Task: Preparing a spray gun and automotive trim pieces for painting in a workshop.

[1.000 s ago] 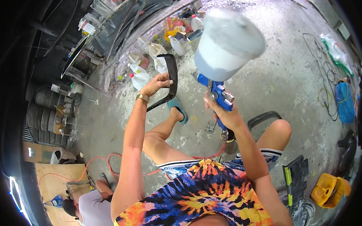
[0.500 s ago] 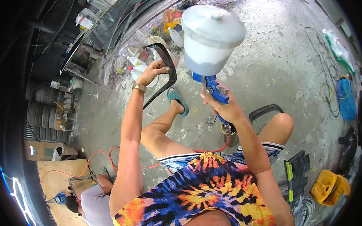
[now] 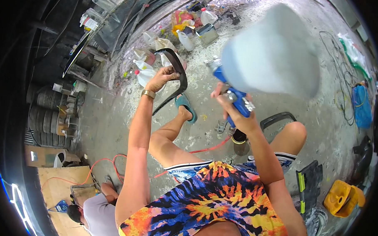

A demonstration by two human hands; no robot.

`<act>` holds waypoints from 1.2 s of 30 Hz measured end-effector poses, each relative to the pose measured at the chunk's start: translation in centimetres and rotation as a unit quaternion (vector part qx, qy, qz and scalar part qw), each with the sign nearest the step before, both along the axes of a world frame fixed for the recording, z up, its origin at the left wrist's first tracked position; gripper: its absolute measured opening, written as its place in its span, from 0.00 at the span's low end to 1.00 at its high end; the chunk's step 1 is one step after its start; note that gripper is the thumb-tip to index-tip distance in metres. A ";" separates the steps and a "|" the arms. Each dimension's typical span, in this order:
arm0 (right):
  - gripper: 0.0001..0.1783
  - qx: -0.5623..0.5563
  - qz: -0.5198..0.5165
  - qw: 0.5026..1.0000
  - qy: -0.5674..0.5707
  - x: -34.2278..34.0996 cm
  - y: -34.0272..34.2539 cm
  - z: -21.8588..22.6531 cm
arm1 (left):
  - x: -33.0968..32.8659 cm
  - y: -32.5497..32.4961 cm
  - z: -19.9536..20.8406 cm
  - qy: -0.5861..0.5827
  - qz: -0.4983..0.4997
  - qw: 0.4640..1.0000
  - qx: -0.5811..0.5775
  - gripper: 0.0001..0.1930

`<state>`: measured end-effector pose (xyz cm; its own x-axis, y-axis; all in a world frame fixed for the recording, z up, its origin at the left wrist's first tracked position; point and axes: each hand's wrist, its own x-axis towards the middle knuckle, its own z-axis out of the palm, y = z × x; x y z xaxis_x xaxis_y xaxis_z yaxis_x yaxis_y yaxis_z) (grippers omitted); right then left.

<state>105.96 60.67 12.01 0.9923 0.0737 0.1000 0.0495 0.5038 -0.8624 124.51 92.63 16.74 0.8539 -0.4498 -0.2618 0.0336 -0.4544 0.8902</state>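
Observation:
My left hand (image 3: 160, 80) pinches a glossy black, bent trim piece (image 3: 182, 83) near its middle and holds it up above the floor. My right hand (image 3: 235, 111) is wrapped round the handle of a blue spray gun (image 3: 242, 104). A large whitish paint cup (image 3: 274, 52) sits on the gun, tilted to the right and blurred by motion. The gun's nozzle faces up and left, apart from the trim piece. A red air hose (image 3: 211, 148) runs below the gun.
A dark open can (image 3: 240, 138) and a second black curved piece (image 3: 276, 117) are on the floor by my right knee. Plastic jugs (image 3: 144, 75) stand beyond my left hand. A yellow plastic container (image 3: 340, 198) lies at right. Another person (image 3: 98, 214) sits at lower left.
My right hand has swung the spray gun rightward and tipped its cup to the right, away from the trim piece. My left hand has shifted slightly down and right with the trim piece.

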 end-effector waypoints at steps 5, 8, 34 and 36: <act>0.12 -0.015 -0.084 0.996 0.007 -0.2 -2.8 0.0 | -2.2 -0.7 -1.1 0.066 0.018 0.973 -0.221 0.13; 0.13 -0.012 -0.128 0.992 -0.002 0.1 -4.2 -1.7 | -3.8 -1.6 -1.9 0.072 -0.018 0.930 -0.359 0.14; 0.17 -0.038 -0.165 0.981 0.094 -1.5 -6.3 -5.8 | -5.9 -4.0 -2.5 0.023 0.055 0.921 -0.385 0.15; 0.19 -0.022 -0.183 0.979 0.082 -2.1 -7.0 -5.9 | -5.7 -4.9 -3.3 -0.007 0.111 0.905 -0.410 0.13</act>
<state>103.87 53.69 6.07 0.9554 -0.2896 -0.0575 0.0793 0.4395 -0.8947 118.85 87.76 13.41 0.9477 -0.3053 0.0931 0.0298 0.3752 0.9265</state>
